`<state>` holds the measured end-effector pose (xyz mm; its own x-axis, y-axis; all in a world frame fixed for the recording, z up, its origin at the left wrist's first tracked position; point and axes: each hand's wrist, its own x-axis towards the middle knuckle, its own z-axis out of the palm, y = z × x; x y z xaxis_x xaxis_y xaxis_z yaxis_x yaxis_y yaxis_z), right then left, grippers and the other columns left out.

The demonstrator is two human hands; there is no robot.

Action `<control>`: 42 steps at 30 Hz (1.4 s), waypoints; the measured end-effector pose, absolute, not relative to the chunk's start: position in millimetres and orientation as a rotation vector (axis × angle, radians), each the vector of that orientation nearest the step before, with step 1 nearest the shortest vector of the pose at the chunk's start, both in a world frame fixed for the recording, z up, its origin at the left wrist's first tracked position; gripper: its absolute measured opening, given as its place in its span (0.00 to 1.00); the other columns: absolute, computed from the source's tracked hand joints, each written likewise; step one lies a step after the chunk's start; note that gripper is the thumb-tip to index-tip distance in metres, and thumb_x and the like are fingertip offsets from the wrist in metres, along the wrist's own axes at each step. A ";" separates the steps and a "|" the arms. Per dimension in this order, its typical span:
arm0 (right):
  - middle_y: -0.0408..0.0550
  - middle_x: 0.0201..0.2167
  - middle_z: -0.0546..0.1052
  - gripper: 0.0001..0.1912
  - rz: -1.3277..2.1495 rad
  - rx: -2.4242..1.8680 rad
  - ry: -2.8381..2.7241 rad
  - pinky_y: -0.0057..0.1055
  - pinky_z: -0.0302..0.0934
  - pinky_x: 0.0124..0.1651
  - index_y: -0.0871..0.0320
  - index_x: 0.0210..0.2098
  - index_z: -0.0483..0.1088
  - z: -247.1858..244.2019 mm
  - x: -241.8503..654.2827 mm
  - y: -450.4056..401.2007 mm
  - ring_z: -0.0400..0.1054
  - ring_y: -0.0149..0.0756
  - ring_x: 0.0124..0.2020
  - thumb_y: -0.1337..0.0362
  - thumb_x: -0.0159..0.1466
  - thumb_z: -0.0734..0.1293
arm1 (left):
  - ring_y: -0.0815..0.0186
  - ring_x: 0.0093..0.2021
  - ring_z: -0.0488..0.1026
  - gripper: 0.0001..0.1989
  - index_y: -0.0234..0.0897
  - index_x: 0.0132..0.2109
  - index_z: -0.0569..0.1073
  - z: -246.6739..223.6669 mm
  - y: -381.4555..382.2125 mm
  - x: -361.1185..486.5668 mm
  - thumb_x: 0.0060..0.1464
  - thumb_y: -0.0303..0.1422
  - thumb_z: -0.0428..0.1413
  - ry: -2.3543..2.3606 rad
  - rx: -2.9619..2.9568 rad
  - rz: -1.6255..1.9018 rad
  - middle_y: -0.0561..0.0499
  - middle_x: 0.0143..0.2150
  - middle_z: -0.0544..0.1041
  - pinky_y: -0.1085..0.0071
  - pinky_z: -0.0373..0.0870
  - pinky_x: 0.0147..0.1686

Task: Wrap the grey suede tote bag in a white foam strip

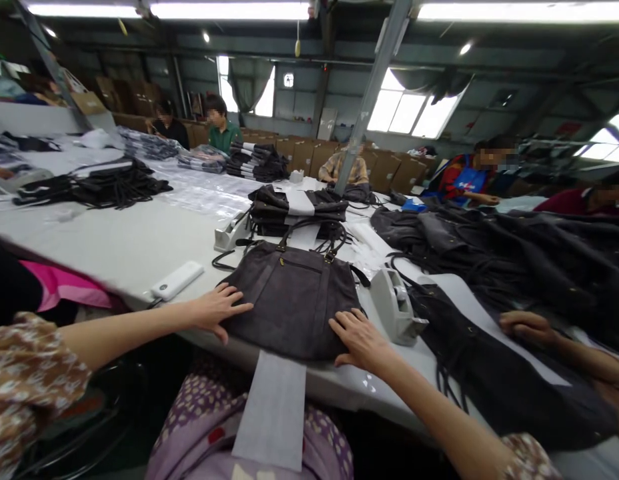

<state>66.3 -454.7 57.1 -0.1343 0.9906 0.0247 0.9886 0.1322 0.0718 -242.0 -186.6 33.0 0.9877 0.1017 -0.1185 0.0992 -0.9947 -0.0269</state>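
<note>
Lying flat at lower centre of the frame, a dark grey suede handbag (293, 297) is being pressed by the left hand (217, 308) and right hand (358, 339), fingers spread open; handles are pointing toward the upper frame, its long axis running left-right.

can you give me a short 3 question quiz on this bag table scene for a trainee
1. True or false: both hands lie flat on the dark grey handbag.
2. What lies just beyond the left hand on the table? A) a white flat device B) scissors C) a cup
3. Fill in: the tape dispenser stands beside the ____ hand.

Key
1. True; the right hand rests on the bag's lower right corner.
2. A, the white flat device.
3. right
</note>
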 end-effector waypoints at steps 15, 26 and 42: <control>0.44 0.35 0.71 0.19 -0.034 2.494 2.131 0.28 0.53 0.38 0.56 0.37 0.66 45.6 104.2 -444.3 0.64 0.37 0.38 0.55 0.52 0.74 | 0.63 0.33 0.70 0.19 0.40 0.36 0.68 24.4 -132.2 -213.7 0.43 0.47 0.62 -0.460 -3.358 0.136 0.56 0.31 0.73 0.74 0.57 0.30; 0.48 0.38 0.73 0.24 -0.099 2.522 1.895 0.31 0.54 0.41 0.55 0.41 0.68 53.9 94.7 -432.0 0.66 0.41 0.42 0.49 0.52 0.73 | 0.63 0.33 0.73 0.13 0.42 0.33 0.73 20.7 -121.0 -190.3 0.42 0.45 0.60 -0.585 -3.337 0.316 0.55 0.31 0.77 0.74 0.60 0.30; 0.49 0.36 0.75 0.20 0.100 2.469 1.883 0.30 0.58 0.37 0.57 0.38 0.68 23.8 51.7 -371.9 0.70 0.40 0.39 0.45 0.62 0.63 | 0.59 0.35 0.73 0.19 0.42 0.41 0.70 41.6 -141.4 -192.4 0.47 0.49 0.57 -0.568 -3.253 0.298 0.50 0.34 0.76 0.71 0.63 0.31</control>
